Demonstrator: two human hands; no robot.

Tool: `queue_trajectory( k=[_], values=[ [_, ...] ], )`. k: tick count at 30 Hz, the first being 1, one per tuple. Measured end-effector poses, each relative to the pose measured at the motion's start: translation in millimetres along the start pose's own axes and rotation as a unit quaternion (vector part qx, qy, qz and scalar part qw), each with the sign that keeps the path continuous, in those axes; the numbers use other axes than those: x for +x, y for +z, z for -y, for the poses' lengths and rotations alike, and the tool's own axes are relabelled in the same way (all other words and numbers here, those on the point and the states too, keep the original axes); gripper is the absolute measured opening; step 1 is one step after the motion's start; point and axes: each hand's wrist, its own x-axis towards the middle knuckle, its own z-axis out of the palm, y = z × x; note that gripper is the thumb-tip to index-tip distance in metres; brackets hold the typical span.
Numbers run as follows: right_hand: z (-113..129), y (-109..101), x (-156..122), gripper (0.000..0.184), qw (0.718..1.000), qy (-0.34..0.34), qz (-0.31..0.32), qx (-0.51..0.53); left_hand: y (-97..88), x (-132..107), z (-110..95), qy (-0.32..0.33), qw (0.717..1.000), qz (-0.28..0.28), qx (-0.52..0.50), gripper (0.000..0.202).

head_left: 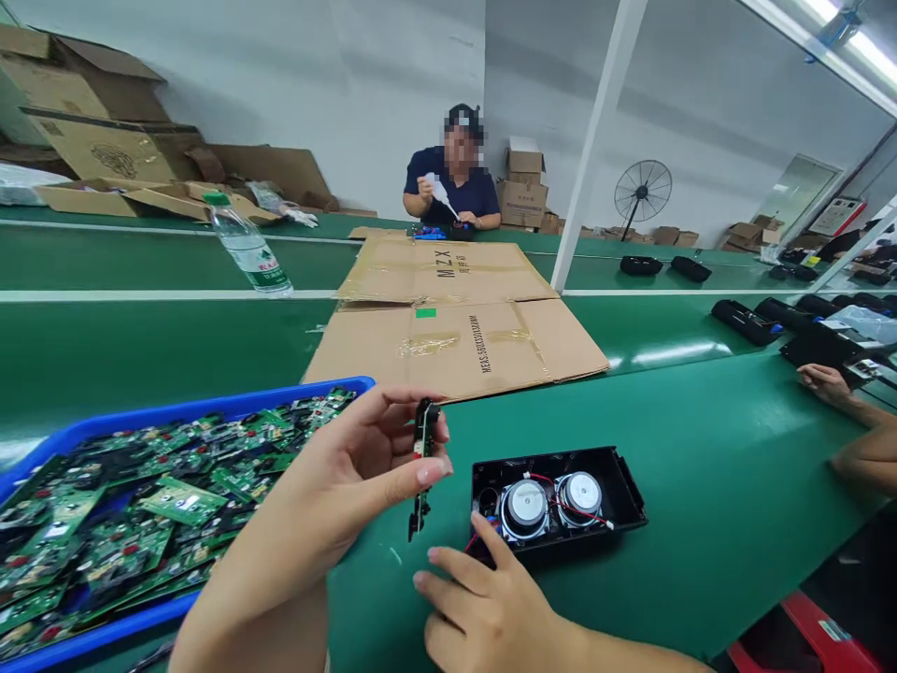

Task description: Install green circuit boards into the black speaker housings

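Between the thumb and fingers of my left hand (382,458) is a small circuit board (421,467), held edge-on above the green table. My right hand (483,594) has its fingers spread, the index fingertip at the near left corner of a black speaker housing (627,505). Inside that housing sit two round silver speakers (525,507) with thin red and black wires (592,517) and small white plugs. Whether the fingertip touches the housing or a wire there is hard to make out. To the left, a blue tray (210,406) is heaped with green circuit boards (186,502).
Flattened cardboard (448,341) covers the table's middle. A water bottle (247,248) stands at left. Across the table, a person (448,187) holds a white bottle with a nozzle. At right are another person's arm (859,430), black housings (747,321) and a red stool (819,636).
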Motion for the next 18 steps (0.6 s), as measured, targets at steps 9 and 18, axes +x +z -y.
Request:
queue_trajectory(
  k=[9, 18],
  values=[
    [-26, -36, -1, 0.040, 0.647, 0.453, -0.200, 0.579, 25.6, 4, 46, -0.151, 0.986, -0.042, -0.058, 0.046],
    [-33, -34, -1, 0.043, 0.619, 0.488, -0.153, 0.597, 29.3, -14, 68, -0.238, 0.971, 0.022, -0.029, 0.034]
  ],
)
